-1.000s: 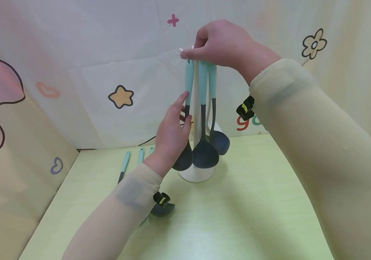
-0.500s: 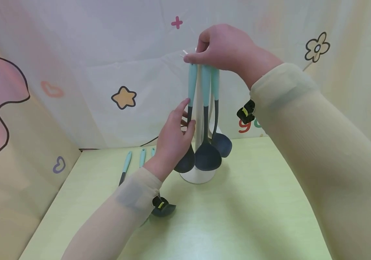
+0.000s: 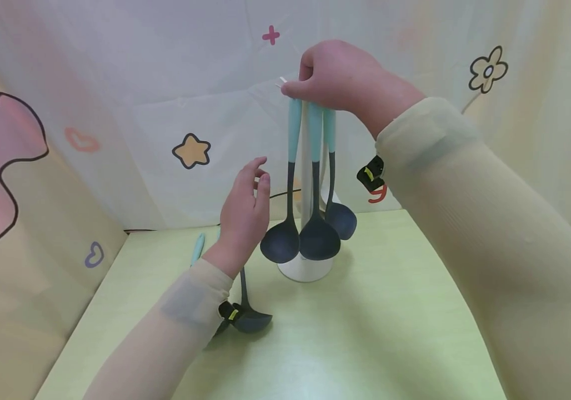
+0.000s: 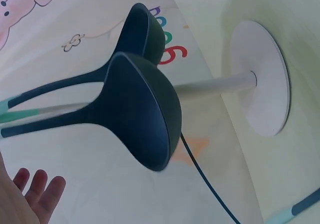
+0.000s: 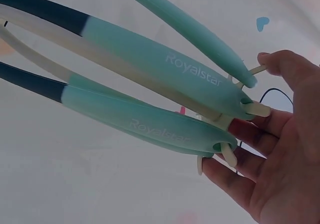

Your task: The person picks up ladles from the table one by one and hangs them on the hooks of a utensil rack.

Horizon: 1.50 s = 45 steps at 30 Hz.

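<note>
Three ladles with mint handles and dark heads hang from a white hook stand (image 3: 306,273): a left ladle (image 3: 279,243), a middle ladle (image 3: 319,241) and a right one (image 3: 341,221). At the top, my right hand (image 3: 340,76) holds the stand's hooked head. In the right wrist view, hooks (image 5: 259,109) pass through the holes of the handles (image 5: 150,126), with my thumb and fingers against the hooks. My left hand (image 3: 244,212) is left of the left ladle, apart from it, fingers loosely bent and holding nothing.
On the table's left lie more dark-headed utensils, one a ladle (image 3: 254,321), another showing only its mint handle (image 3: 198,248); my left arm partly covers them. A patterned curtain (image 3: 140,122) stands behind the table (image 3: 390,311), and a thin black cable (image 4: 200,171) runs by it.
My left hand has let go of the left ladle's neck and moved left, so that ladle now hangs in full view. My right hand stays at the stand's top.
</note>
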Tool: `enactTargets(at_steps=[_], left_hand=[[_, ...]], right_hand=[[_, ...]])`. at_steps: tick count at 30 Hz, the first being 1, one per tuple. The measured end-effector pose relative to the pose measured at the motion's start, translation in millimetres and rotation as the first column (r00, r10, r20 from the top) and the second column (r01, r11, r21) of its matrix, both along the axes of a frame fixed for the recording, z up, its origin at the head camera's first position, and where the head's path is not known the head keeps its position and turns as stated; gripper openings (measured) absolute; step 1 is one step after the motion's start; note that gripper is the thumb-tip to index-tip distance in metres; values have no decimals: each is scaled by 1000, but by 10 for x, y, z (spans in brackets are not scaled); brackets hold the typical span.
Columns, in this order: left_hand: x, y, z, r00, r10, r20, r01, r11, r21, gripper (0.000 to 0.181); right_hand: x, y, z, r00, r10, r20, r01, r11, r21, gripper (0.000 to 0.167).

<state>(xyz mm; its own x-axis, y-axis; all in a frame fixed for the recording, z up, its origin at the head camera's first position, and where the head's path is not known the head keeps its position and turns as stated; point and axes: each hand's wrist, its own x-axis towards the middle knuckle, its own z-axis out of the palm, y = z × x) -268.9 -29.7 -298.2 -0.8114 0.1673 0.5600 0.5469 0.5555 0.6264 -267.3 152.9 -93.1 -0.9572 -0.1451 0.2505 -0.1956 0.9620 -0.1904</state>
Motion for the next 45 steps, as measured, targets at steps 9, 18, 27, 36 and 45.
enactTargets(at_steps=[9, 18, 27, 36, 45], left_hand=[[-252, -246, -36, 952, 85, 294, -73, 996, -49, 54], [-406, -444, -194, 881, 201, 428, -62, 946, -318, 64], [-548, -537, -517, 797, 225, 560, 33, 910, -412, 59], [-625, -614, -704, 740, 240, 629, 72, 900, -429, 59], [-765, -675, -875, 620, 295, 727, 47, 911, -409, 22]], right_hand=[[-6, -28, 11, 1000, -14, 2, 14, 999, 43, 45], [-5, -35, -20, 999, -25, -31, 26, 998, 63, 41], [-18, -55, -48, 999, -17, -50, 20, 998, 53, 37], [-19, -72, -50, 999, -11, -51, 12, 999, 38, 33], [-12, -74, -37, 999, -9, -48, 11, 999, 41, 36]])
